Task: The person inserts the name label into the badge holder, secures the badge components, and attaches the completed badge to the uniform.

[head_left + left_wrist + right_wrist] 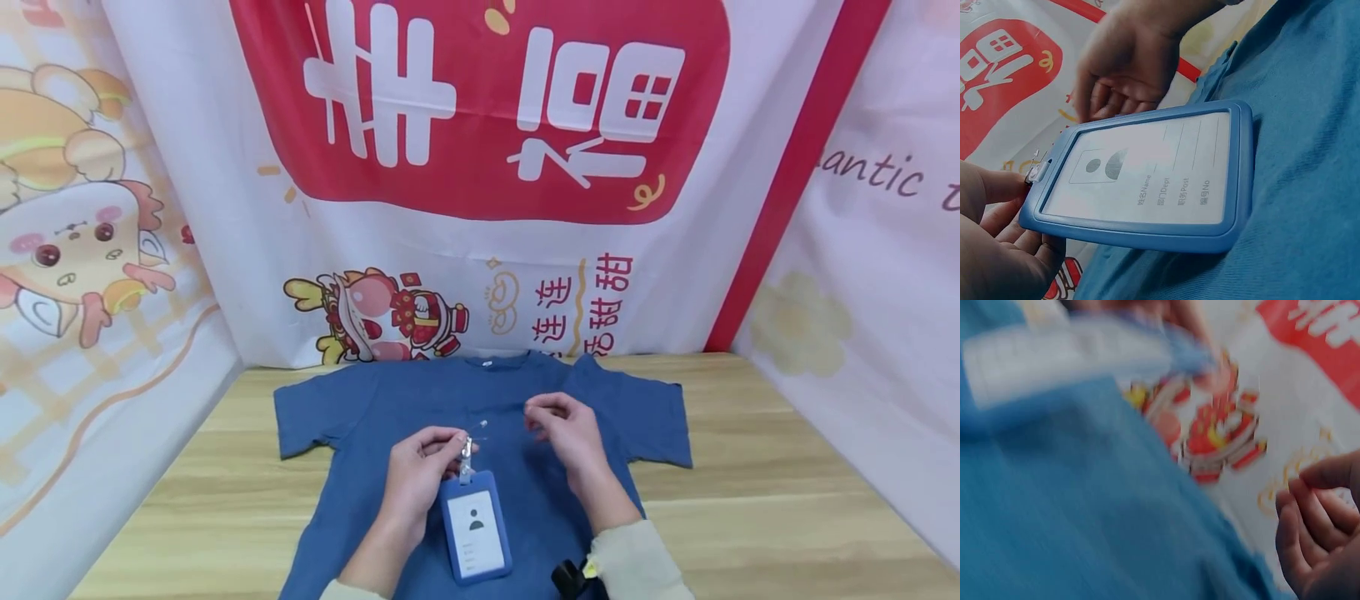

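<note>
A blue-framed ID badge holder [477, 533] hangs over the shirt, its white card showing a person icon. My left hand [420, 471] pinches the metal clip [467, 458] at its top. A thin wire pin [480, 430] sticks out above those fingers, its two ends looking apart. In the left wrist view, the holder [1242, 181] is tilted, with printed lines on the card. My right hand [572, 437] hovers to the right of the clip, fingers loosely curled, with nothing visible in them. Beneath both hands a blue T-shirt [405, 400] lies spread out.
The shirt lies on a light wood-grain table [750, 517]. Behind it hangs a white cloth [675, 275] with red and cartoon prints, and printed cloths flank both sides. By my right cuff is a small black object [567, 577].
</note>
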`<action>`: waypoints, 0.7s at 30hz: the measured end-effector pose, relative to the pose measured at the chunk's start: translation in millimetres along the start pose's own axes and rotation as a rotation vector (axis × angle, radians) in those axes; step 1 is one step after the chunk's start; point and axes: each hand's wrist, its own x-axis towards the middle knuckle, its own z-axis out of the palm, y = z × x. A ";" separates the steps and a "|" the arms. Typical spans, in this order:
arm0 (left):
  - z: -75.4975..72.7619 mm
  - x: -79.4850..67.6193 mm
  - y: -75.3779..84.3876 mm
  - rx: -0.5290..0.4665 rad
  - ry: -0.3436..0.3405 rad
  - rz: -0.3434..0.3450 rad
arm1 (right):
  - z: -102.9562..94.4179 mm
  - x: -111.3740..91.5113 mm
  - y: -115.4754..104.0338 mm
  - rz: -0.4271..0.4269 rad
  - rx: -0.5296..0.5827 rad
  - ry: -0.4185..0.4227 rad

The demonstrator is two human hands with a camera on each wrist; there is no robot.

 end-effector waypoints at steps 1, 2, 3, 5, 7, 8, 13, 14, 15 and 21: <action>-0.3 -0.1 -0.7 -0.004 -0.003 -0.006 | -4.3 5.9 4.0 0.009 -0.007 0.032; -0.7 -0.1 -1.6 -0.007 -0.007 -0.011 | -8.4 11.4 8.2 0.022 -0.021 0.059; -0.9 -0.1 -2.4 -0.011 -0.010 -0.015 | -12.3 16.7 12.6 0.032 -0.045 0.080; -1.1 -0.3 -3.8 -0.021 -0.012 -0.025 | -18.3 25.8 20.6 0.046 -0.124 0.127; -1.8 -0.9 -5.0 -0.027 -0.013 -0.036 | -23.1 33.1 27.4 0.058 -0.221 0.168; -2.2 -1.3 -5.2 -0.032 -0.014 -0.041 | -24.7 36.6 30.6 0.059 -0.270 0.185; -3.9 -1.4 -4.0 -0.053 -0.011 -0.062 | -27.4 49.5 40.1 0.029 -0.447 0.167; -4.1 -1.3 -3.5 -0.057 -0.010 -0.065 | -27.3 51.6 41.0 0.018 -0.475 0.147; -4.1 -1.0 -3.0 -0.060 -0.009 -0.067 | -27.4 53.5 41.6 0.007 -0.503 0.129; -3.1 2.5 -1.6 -0.086 -0.026 -0.076 | -27.7 62.0 48.5 -0.029 -0.604 0.165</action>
